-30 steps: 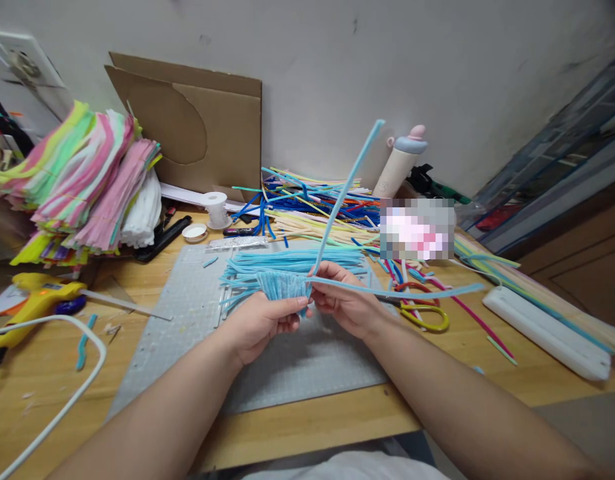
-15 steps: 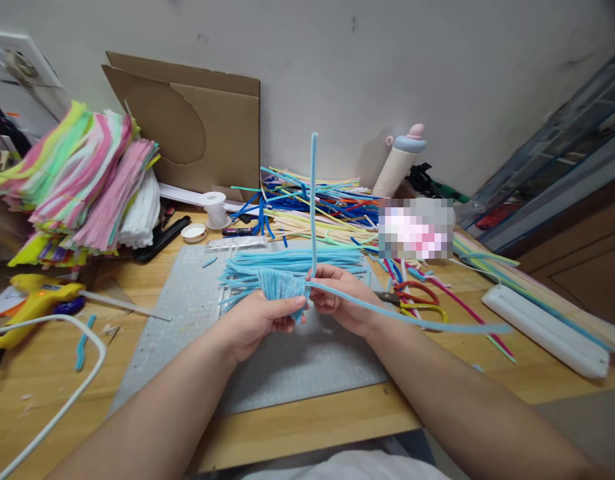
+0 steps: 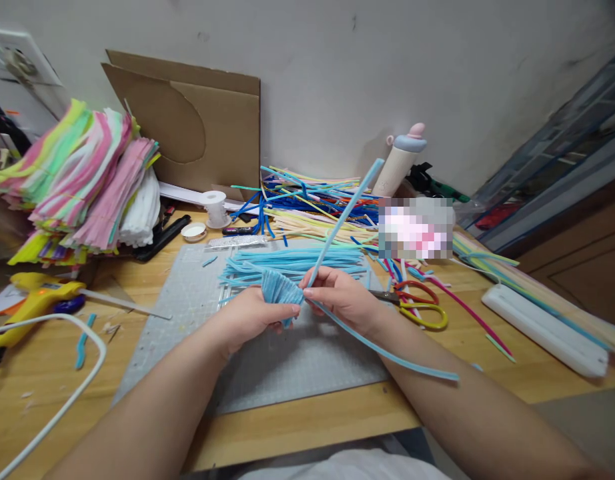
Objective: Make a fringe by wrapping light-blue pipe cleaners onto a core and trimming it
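My left hand (image 3: 260,312) is closed on a flat woven piece of light blue pipe cleaners (image 3: 281,288), its thumb lying along the lower edge. At the right end of that piece, my right hand (image 3: 337,297) pinches a long light blue pipe cleaner (image 3: 343,217). One length of it slants up and right; the other curves down across my right forearm. Both hands hover over a grey cutting mat (image 3: 307,373). Behind them lies a bundle of loose light blue pipe cleaners (image 3: 297,259) on the mat.
Scissors (image 3: 421,307) with red and yellow handles lie right of the mat. At left are a yellow glue gun (image 3: 42,293) and its white cable (image 3: 82,393). Piles of coloured pipe cleaners (image 3: 97,173), a cardboard sheet (image 3: 227,133), a bottle (image 3: 397,163) and a white power strip (image 3: 545,330) surround the mat.
The pipe cleaner's raised end has tipped from upright to the right, and its other end has dropped lower. The woven piece has tilted in my left hand.
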Motion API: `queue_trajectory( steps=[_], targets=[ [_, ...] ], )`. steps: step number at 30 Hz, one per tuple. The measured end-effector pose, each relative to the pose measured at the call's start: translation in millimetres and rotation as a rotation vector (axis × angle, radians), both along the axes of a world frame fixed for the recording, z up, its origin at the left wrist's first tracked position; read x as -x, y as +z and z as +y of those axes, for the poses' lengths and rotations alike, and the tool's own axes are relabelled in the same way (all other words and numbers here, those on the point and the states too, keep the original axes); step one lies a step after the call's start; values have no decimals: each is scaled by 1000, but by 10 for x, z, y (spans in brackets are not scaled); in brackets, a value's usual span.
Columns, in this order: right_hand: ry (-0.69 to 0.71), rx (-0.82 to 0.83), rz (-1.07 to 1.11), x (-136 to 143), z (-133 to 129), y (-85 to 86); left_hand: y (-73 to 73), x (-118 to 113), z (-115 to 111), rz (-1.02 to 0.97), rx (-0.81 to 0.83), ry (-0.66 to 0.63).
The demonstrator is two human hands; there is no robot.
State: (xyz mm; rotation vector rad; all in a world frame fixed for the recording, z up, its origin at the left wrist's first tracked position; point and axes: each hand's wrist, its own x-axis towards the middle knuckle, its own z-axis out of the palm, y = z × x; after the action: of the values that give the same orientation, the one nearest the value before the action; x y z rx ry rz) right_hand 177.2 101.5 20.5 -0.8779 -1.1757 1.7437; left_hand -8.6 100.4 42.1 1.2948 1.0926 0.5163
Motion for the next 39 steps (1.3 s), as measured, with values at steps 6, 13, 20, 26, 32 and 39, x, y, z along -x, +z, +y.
queue_trajectory(
  steps=[6, 13, 20, 26, 32, 39],
  targets=[
    [-164, -75, -104, 49, 9, -41, -5, -21, -3, 173, -149, 122],
    [-237, -3, -112, 82, -5, -50, -104, 14, 20, 202, -263, 76],
    [-137, 125, -9, 76, -10, -76, -70, 3, 21, 243, -256, 104],
    [-175, 17, -164, 94, -36, -69, 6, -26, -5, 249, -232, 106],
    [-186, -55, -199, 83, -38, -40, -33, -29, 12, 173, -243, 154],
    [-165, 2, -347, 74, -17, -1, 201, 61, -66, 505, -1177, 501]
  ],
)
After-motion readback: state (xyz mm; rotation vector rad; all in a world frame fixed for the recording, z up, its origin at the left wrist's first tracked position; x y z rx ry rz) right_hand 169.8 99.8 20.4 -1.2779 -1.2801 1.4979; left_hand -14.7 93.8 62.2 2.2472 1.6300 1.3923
